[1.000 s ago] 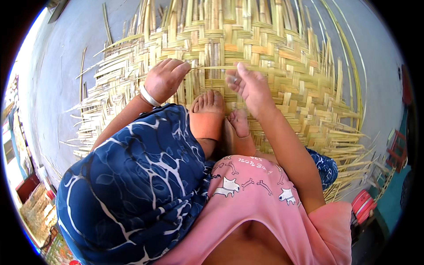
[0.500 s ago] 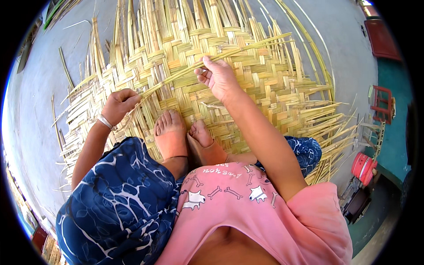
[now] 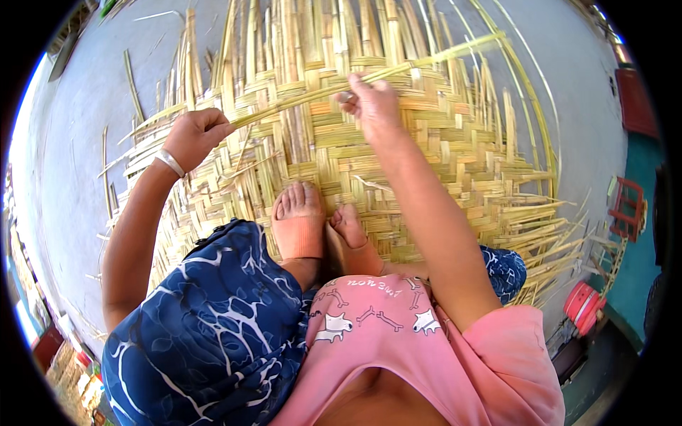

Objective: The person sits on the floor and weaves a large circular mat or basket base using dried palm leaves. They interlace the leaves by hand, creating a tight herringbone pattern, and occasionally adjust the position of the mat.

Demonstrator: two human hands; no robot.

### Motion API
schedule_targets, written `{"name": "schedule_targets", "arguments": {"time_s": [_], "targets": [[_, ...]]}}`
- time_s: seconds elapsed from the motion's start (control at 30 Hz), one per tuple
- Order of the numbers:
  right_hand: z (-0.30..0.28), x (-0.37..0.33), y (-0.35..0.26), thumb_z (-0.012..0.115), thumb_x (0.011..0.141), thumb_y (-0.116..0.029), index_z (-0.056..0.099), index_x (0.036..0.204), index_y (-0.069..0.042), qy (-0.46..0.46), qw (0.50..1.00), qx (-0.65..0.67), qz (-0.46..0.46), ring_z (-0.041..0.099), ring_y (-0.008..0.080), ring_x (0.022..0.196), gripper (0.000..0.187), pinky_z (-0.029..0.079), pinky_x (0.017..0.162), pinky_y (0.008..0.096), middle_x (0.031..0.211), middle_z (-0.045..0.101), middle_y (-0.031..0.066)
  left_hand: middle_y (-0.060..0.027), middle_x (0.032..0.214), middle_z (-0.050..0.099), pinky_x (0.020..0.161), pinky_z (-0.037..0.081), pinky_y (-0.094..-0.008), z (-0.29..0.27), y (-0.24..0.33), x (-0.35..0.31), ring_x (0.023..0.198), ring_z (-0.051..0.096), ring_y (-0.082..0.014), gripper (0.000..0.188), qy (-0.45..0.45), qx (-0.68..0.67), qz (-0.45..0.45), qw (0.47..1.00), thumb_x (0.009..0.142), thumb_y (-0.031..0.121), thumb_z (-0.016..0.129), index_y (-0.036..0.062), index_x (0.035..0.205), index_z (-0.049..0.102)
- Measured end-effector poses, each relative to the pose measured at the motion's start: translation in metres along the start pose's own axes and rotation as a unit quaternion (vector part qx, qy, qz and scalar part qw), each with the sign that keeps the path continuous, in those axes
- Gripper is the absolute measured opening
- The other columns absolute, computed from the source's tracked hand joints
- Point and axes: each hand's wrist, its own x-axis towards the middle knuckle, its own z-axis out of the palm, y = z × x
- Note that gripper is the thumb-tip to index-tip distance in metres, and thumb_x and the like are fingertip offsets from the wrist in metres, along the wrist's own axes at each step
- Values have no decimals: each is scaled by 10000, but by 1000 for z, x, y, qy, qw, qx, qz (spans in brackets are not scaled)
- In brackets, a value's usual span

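A woven mat of flat yellow-green reed strips (image 3: 462,145) spreads over the floor in front of me. Above it I hold a long, thin bundle of split reed strips (image 3: 291,104), slanting from low left to far right. My left hand (image 3: 199,138), with a pale bangle at the wrist, is closed round its near left end in a pinch. Partway along, my right hand (image 3: 376,112) is closed on it, thumb on top and fingers curled. The far right end sticks out past the right hand and looks blurred. Uncut reed ends fan out from the mat's far edge.
My feet in orange sandals (image 3: 298,238) rest on the mat's near part. Loose reeds (image 3: 533,106) lie along the right on the grey floor (image 3: 582,128). Further right are a red chair-like frame (image 3: 626,206) and a pink-red round container (image 3: 582,307).
Both hands have moved away from my body over the mat, carrying the reed strips with them. The strips' right end now reaches farther right. My view has also shifted slightly.
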Motion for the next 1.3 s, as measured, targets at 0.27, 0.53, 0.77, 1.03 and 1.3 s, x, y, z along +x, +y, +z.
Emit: {"name": "schedule_targets", "arguments": {"time_s": [0.27,0.53,0.77,1.03,1.3], "targets": [[-23,13,2,547,901,-106,543,991,9,-11,986,-136,-94,654,158,639,146,505,497,221,843,610,100,11,593,490,519,381,-259,-1,-14,-9,551,424,-72,213,-28,-3,-21,999,862,187,617,2,759,590],[-28,14,-7,546,901,-104,555,999,27,-3,993,-90,-72,655,158,642,164,502,483,217,829,617,105,-20,595,522,530,408,-274,-9,-19,-5,554,468,-86,221,-19,11,-20,1000,853,191,624,-13,772,597],[-24,17,-4,533,910,-132,513,987,9,-12,997,71,8,649,199,664,162,523,512,265,821,591,113,-89,614,565,561,429,-337,-11,-29,1,547,509,-186,231,11,65,-13,998,827,234,628,3,809,626],[-6,45,-6,472,944,-201,496,893,-22,-14,965,247,85,631,217,664,188,512,496,299,753,568,115,-26,645,578,562,421,-266,-51,-93,10,592,501,-88,223,34,23,-88,995,828,202,616,-16,863,647],[7,54,-1,407,967,-250,485,930,-10,-16,962,251,104,628,250,714,255,519,547,336,811,578,135,-107,672,599,594,428,-312,-76,-132,13,593,527,-175,236,77,107,-84,988,825,222,604,-7,870,644]]}}
